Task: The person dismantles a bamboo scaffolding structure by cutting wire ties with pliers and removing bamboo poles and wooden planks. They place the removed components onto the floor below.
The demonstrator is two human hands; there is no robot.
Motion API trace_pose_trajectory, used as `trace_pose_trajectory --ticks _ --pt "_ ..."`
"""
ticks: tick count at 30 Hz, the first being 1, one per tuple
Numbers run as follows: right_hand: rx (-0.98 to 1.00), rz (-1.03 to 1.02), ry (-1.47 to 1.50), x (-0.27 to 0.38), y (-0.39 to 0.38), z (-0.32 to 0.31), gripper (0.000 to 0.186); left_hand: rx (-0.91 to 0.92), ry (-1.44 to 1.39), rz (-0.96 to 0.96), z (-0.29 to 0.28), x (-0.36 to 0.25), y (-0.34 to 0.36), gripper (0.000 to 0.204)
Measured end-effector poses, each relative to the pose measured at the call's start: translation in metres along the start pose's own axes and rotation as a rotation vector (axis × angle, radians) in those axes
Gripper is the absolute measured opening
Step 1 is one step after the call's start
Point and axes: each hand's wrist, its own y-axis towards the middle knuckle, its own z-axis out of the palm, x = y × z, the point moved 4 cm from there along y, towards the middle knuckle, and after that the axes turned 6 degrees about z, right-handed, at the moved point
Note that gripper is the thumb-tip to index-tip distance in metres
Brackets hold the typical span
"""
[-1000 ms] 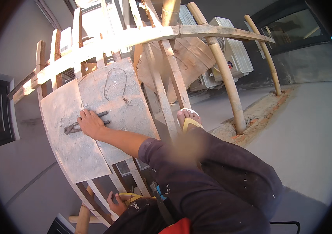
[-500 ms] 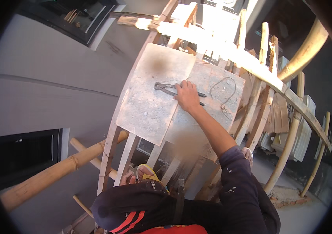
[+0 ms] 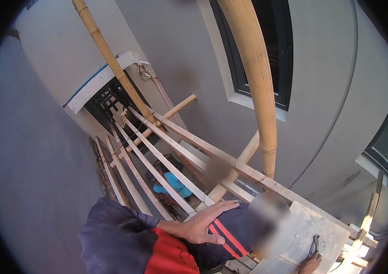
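Note:
My left hand [image 3: 207, 223] lies flat on my left leg, over dark trousers with red stripes [image 3: 227, 237]; its fingers are stretched out and nothing is in it. At the lower right, my right hand [image 3: 311, 264] is on the handles of dark metal pincers [image 3: 314, 245], which rest on a dusty board [image 3: 294, 242]. The jaws point away from that hand. Its fingers are partly cut off by the picture's lower edge, and the handles are mostly covered. A blurred patch hides part of the board beside my knee.
Long wooden battens [image 3: 157, 157] with gaps between them run away from me over bamboo crosspieces [image 3: 182, 107]. Below them is a person in a blue top [image 3: 173, 185]. A thick upright bamboo pole [image 3: 260, 68] stands before a grey wall [image 3: 322, 86] with a dark-framed window [image 3: 274, 50].
My view has swung left, from the board toward the battens and the wall. My left hand now shows fully on my leg. My right hand remains at the pincers on the board.

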Motion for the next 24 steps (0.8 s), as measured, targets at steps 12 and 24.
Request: trace_pose_trajectory --ticks 12,24 --pt "0.037 0.15 0.032 0.007 0.038 -0.023 0.04 0.006 0.054 0.022 -0.007 0.009 0.06 0.096" --pt "-0.035 0.291 0.092 0.023 0.024 -0.056 0.049 0.085 -0.209 -0.284 0.021 0.003 0.11 0.078"
